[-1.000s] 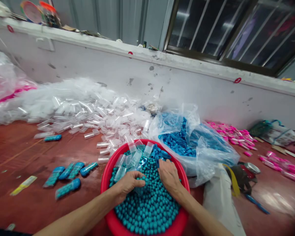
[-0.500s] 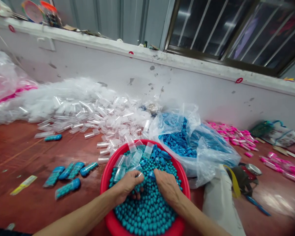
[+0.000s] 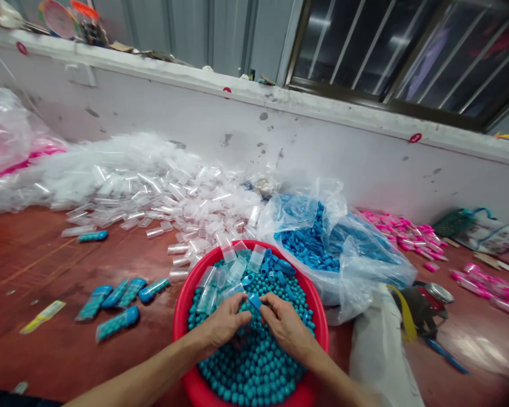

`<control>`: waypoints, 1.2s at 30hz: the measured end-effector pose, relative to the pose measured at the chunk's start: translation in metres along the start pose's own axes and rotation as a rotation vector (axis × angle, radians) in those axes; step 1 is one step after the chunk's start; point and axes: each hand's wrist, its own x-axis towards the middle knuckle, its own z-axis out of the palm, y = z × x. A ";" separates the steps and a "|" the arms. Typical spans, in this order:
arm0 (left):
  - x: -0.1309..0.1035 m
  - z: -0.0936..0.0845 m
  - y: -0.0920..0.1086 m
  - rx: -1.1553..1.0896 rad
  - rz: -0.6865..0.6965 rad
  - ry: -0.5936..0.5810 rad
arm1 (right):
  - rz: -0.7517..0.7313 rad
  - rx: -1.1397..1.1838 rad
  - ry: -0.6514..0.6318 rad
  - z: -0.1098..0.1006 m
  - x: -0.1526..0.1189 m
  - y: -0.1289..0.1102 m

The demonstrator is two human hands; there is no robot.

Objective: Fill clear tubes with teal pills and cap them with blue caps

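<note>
Pinching a small blue cap (image 3: 254,301) between thumb and fingers of the right hand (image 3: 286,328), above the teal beads (image 3: 250,379) in the red tub (image 3: 180,314). Curling the left-hand (image 3: 220,325) fingers around what looks like a clear tube (image 3: 246,307), mostly hidden, with beads showing beside the thumb; cannot tell whether cap and tube touch.

Best to hold the tube steady with its mouth upward, so as not to spill beads, and to grip low enough to leave the rim free. Better to line up the cap squarely before pressing, then push evenly; a tilted cap could catch on one edge or squeeze beads out. Wise also to work low over the tub, to catch anything dropped.

Handy within reach: loose clear tubes (image 3: 207,298) at the far left inside the tub, loose blue caps (image 3: 271,270) at its far right, and more in the plastic bag (image 3: 356,277) beyond. Lying to the left, capped tubes (image 3: 117,324) full of beads.
</note>
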 end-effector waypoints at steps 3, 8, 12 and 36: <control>0.000 0.001 -0.001 -0.068 0.068 -0.005 | 0.024 0.084 0.066 0.003 0.002 -0.002; 0.001 0.003 -0.004 -0.131 0.173 0.035 | -0.080 -0.047 0.130 0.007 -0.001 -0.006; 0.000 0.007 -0.002 -0.108 0.128 0.112 | -0.074 -0.051 0.156 0.008 -0.002 -0.007; -0.003 0.008 -0.003 0.048 0.144 0.091 | -0.206 0.024 0.022 0.003 -0.009 0.000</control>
